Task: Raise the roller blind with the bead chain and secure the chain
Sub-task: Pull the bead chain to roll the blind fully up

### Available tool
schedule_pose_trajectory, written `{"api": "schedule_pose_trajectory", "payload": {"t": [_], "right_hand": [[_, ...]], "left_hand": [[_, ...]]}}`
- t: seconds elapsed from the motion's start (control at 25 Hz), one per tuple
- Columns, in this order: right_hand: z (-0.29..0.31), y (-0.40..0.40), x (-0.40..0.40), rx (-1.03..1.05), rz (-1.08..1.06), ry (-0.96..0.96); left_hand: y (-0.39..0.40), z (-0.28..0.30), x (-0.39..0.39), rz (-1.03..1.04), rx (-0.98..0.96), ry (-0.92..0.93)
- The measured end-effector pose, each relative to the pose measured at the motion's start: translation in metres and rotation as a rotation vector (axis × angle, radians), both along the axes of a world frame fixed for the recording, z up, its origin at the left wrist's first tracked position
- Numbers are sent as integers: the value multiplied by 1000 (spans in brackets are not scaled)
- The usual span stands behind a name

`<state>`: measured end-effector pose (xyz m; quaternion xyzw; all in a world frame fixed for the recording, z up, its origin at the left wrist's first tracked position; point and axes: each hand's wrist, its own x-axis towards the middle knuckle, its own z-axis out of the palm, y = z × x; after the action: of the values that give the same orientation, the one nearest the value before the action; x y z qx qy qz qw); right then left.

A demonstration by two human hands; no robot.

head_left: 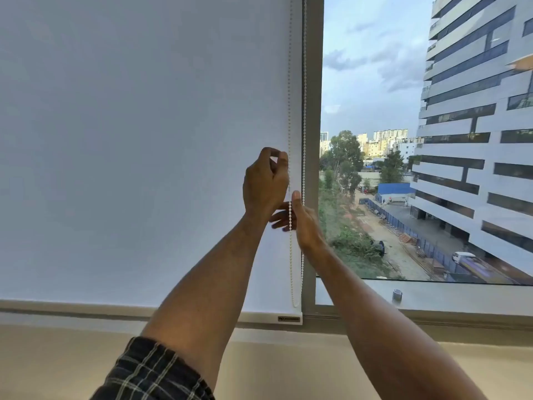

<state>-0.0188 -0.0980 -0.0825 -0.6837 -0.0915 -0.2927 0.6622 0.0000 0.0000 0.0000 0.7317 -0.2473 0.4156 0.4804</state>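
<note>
We see the roller blind (144, 140) fully down, its bottom bar (271, 318) resting near the sill (86, 306). The bead chain (303, 111) hangs as a two-strand loop along the blind's right edge, just beside the grey window frame (313, 82); the loop's lowest point sits just above the bottom bar.

Left hand (265, 183): raised higher, fingers curled closed, pinching the left strand. Right hand (302, 220): lower, partly open, thumb up against the right strand, fingers stretched leftward behind the left strand (whether it truly grips, we cannot tell). A checked sleeve (150, 373) shows on the left arm. Buildings (476, 140) and trees fill the uncovered pane.
</note>
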Motion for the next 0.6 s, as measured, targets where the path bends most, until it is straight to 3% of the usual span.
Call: {"api": "schedule_pose_trajectory", "payload": {"t": [0.16, 0.28, 0.48, 0.6], "right_hand": [[-23, 7, -5, 327, 451, 148], [-39, 4, -9, 460, 594, 171], [-74, 6, -14, 539, 484, 159], [-95, 6, -11, 536, 361, 142]], "left_hand": [[-8, -1, 5, -359, -128, 356], [-8, -9, 3, -607, -147, 533], [-15, -26, -7, -975, -238, 739], [-24, -42, -12, -1009, -293, 756]]}}
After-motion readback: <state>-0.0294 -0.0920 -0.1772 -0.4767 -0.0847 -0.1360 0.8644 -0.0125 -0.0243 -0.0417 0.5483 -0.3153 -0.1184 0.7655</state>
